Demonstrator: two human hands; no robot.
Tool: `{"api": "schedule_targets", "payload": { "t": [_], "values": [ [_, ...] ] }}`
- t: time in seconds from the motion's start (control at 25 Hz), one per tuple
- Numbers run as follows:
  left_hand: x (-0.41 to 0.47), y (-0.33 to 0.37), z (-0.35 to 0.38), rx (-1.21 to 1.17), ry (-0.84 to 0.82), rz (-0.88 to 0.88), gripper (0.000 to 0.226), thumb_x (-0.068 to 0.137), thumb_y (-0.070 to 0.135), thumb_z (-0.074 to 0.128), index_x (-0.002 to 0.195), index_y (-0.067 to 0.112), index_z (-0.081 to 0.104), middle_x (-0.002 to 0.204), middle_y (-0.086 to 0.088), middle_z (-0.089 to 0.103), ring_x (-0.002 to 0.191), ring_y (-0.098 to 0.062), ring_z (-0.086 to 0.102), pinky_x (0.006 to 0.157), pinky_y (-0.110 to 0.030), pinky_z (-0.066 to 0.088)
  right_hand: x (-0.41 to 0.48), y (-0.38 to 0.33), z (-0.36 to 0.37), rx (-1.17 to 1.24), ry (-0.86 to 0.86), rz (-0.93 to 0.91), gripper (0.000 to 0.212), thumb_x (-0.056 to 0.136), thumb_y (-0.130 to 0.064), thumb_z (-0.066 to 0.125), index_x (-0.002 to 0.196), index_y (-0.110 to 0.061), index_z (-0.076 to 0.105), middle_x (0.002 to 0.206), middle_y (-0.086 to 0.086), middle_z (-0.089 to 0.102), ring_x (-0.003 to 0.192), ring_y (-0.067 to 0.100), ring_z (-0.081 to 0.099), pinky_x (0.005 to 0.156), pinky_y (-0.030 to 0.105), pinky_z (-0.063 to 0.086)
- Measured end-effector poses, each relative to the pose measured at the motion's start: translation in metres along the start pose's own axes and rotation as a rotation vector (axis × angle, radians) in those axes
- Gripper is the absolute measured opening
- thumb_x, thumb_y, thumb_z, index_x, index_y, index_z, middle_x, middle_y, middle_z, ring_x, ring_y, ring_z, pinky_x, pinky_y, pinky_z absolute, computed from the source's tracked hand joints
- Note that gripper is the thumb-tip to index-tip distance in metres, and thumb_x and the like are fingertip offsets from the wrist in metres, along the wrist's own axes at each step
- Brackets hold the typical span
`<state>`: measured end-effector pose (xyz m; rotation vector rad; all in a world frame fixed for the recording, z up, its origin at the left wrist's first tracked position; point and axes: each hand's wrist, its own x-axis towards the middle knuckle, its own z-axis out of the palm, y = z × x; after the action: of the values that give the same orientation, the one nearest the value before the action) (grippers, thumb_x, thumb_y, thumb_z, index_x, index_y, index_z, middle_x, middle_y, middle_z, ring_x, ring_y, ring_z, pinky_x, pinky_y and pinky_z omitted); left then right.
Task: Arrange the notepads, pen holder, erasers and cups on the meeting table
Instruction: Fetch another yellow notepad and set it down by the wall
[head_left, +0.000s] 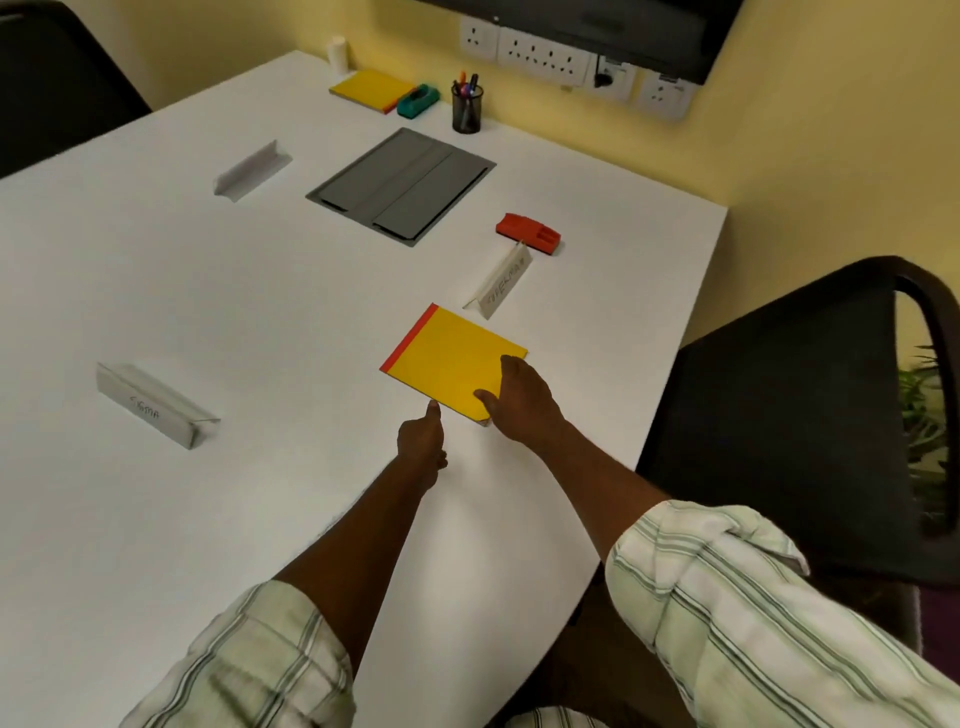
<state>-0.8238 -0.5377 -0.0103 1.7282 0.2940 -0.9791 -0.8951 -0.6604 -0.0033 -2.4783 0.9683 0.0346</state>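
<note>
A yellow notepad (449, 358) with a red spine lies flat on the white meeting table (260, 291), near its right edge. My right hand (519, 400) grips its near right corner, thumb on top. My left hand (423, 441) is curled, with the thumb touching the pad's near edge. A second yellow notepad (371, 89) lies at the far end beside a green eraser (417, 101). A black mesh pen holder (466, 108) with markers stands to their right. A red eraser (528, 234) sits beyond a name card. White cups (336, 53) stand at the far edge.
Three folded white name cards stand on the table: one near left (156, 405), one far left (253, 169), one just beyond the near notepad (500, 280). A grey cable hatch (402, 184) is set in the tabletop. Black chairs stand at right (810, 415) and far left (57, 78).
</note>
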Motion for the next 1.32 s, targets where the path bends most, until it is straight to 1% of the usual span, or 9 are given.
{"api": "schedule_targets", "payload": {
  "t": [0.24,0.32,0.4,0.48,0.72,0.88,1.04,1.16,1.32],
  "values": [
    [0.056,0.018,0.04,-0.162,0.113,-0.144,0.052,0.093,0.041,0.054,0.127,0.002,0.046,0.09,-0.011,0.051,0.079,-0.026,0.053,0.081,-0.037,0.048,0.099,0.044,0.007,0.048,-0.082,0.055,0.069,0.095,-0.041,0.051,0.142,0.003,0.028,0.144,0.022,0.036,0.134,0.035,0.034,0.109,0.041,0.028],
    [0.068,0.016,0.047,-0.171,0.15,-0.141,0.054,0.091,0.038,0.058,0.128,0.001,0.045,0.107,-0.013,0.056,0.097,-0.031,0.057,0.088,-0.039,0.049,0.127,0.05,0.011,0.086,-0.07,0.098,0.068,0.096,-0.04,0.05,0.143,0.004,0.026,0.146,0.022,0.033,0.136,0.035,0.031,0.111,0.04,0.025],
    [0.083,0.013,0.053,-0.053,0.218,-0.111,0.055,0.09,0.038,0.06,0.125,-0.002,0.047,0.122,-0.019,0.056,0.111,-0.036,0.056,0.095,-0.043,0.049,0.153,0.053,0.015,0.126,-0.059,0.134,0.066,0.095,-0.038,0.051,0.142,0.004,0.028,0.144,0.022,0.035,0.135,0.035,0.033,0.109,0.04,0.028],
    [0.094,0.01,0.058,0.058,0.264,-0.092,0.055,0.089,0.04,0.06,0.12,-0.004,0.051,0.121,-0.023,0.058,0.111,-0.039,0.057,0.095,-0.044,0.048,0.168,0.055,0.02,0.125,-0.069,0.13,0.064,0.095,-0.037,0.053,0.139,0.003,0.031,0.14,0.022,0.038,0.132,0.035,0.036,0.107,0.04,0.03],
    [0.121,0.015,0.068,-0.059,0.311,-0.172,0.056,0.087,0.036,0.064,0.12,-0.008,0.054,0.121,-0.027,0.06,0.112,-0.041,0.058,0.097,-0.046,0.049,0.193,0.061,0.034,0.048,-0.164,0.088,0.06,0.095,-0.038,0.052,0.138,0.001,0.033,0.139,0.021,0.039,0.129,0.034,0.038,0.106,0.04,0.032],
    [0.128,0.016,0.073,-0.18,0.364,-0.219,0.05,0.086,0.031,0.066,0.12,-0.004,0.053,0.12,-0.023,0.06,0.111,-0.038,0.058,0.097,-0.046,0.049,0.199,0.062,0.042,-0.016,-0.158,0.108,0.057,0.095,-0.042,0.051,0.133,-0.001,0.041,0.135,0.019,0.043,0.125,0.033,0.041,0.102,0.043,0.036],
    [0.13,0.008,0.067,-0.266,0.349,-0.242,0.051,0.081,0.024,0.073,0.12,-0.003,0.052,0.124,-0.022,0.057,0.11,-0.039,0.058,0.097,-0.049,0.048,0.199,0.062,0.046,0.019,-0.194,0.282,0.063,0.092,-0.051,0.05,0.133,-0.004,0.04,0.136,0.018,0.042,0.125,0.034,0.04,0.1,0.046,0.037],
    [0.126,0.002,0.059,-0.273,0.339,-0.241,0.051,0.077,0.019,0.077,0.117,-0.003,0.053,0.122,-0.023,0.057,0.109,-0.04,0.058,0.093,-0.045,0.05,0.193,0.066,0.047,0.076,-0.241,0.336,0.067,0.091,-0.054,0.051,0.133,-0.004,0.038,0.137,0.018,0.04,0.126,0.034,0.039,0.101,0.046,0.037],
    [0.116,-0.014,0.048,-0.157,0.249,-0.255,0.038,0.08,0.009,0.073,0.112,-0.002,0.056,0.118,-0.021,0.061,0.087,-0.027,0.059,0.08,-0.035,0.049,0.173,0.073,0.047,0.125,-0.293,0.398,0.074,0.089,-0.056,0.053,0.134,-0.002,0.034,0.137,0.02,0.039,0.126,0.034,0.039,0.101,0.044,0.037]
  ]
}}
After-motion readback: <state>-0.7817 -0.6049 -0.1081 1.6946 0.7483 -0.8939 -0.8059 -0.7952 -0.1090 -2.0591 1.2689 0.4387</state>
